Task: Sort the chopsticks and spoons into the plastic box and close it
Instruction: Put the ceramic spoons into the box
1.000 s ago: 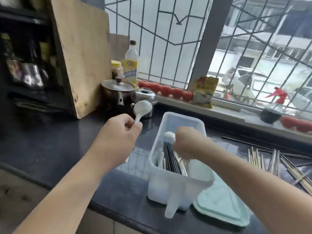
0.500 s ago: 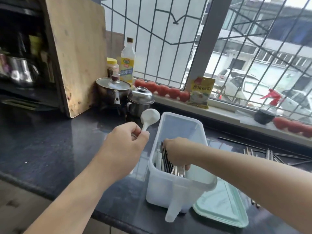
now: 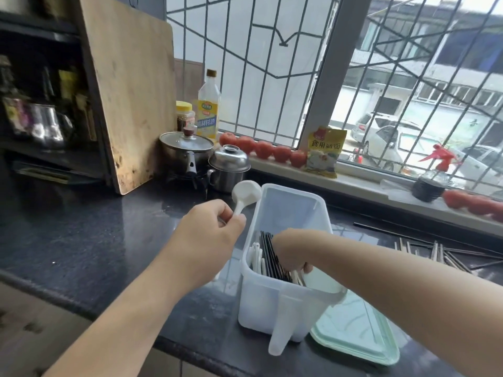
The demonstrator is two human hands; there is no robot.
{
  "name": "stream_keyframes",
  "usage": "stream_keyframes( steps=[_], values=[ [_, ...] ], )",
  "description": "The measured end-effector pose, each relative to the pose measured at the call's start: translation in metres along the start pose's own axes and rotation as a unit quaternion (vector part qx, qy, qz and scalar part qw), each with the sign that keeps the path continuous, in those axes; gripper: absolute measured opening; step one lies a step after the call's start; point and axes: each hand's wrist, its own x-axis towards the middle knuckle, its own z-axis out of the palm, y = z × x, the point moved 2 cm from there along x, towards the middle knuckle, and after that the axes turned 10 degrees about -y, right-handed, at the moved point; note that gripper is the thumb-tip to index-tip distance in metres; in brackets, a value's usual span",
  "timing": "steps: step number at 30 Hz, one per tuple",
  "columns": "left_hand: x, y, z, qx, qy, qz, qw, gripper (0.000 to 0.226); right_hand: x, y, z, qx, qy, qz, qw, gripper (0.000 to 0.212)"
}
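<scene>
A translucent white plastic box [image 3: 291,306] stands on the dark counter with black chopsticks [image 3: 269,254] and white spoons [image 3: 255,257] lying inside. My left hand [image 3: 209,238] grips the handle of a white spoon [image 3: 246,193], bowl up, just left of the box's far end. My right hand [image 3: 291,250] reaches down into the box, fingers curled among the utensils; what they hold is hidden. The pale green lid [image 3: 356,333] lies flat to the right of the box. Several loose chopsticks [image 3: 441,254] lie on the counter at the right.
A lidded pot [image 3: 186,149] and a steel container [image 3: 228,168] stand behind the box. A wooden board [image 3: 130,88] leans at the left. Tomatoes [image 3: 262,149], a yellow packet [image 3: 325,151] and a spray bottle [image 3: 430,180] sit on the windowsill.
My right hand went down from above the box to deep among the utensils inside. My left hand carried the spoon slightly right, closer to the box's far end.
</scene>
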Motion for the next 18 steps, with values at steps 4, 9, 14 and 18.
stream_keyframes(
  steps=[4,9,14,18],
  values=[
    [0.001,0.003,-0.002,0.012,0.0,0.01,1.0,0.029,-0.021,0.019,-0.024,0.026,0.108,0.01,0.994,0.032],
    [0.006,0.008,-0.001,0.064,-0.061,0.035,0.996,0.026,-0.073,0.062,-0.053,0.223,0.408,-0.065,0.883,0.024],
    [0.026,0.041,-0.002,0.351,-0.095,0.13,0.923,0.024,-0.11,0.033,-0.031,0.073,0.354,-0.224,0.905,0.043],
    [0.051,0.057,0.0,0.514,-0.082,0.227,0.823,0.033,-0.109,0.032,-0.03,0.056,0.368,-0.162,0.914,0.031]
  ],
)
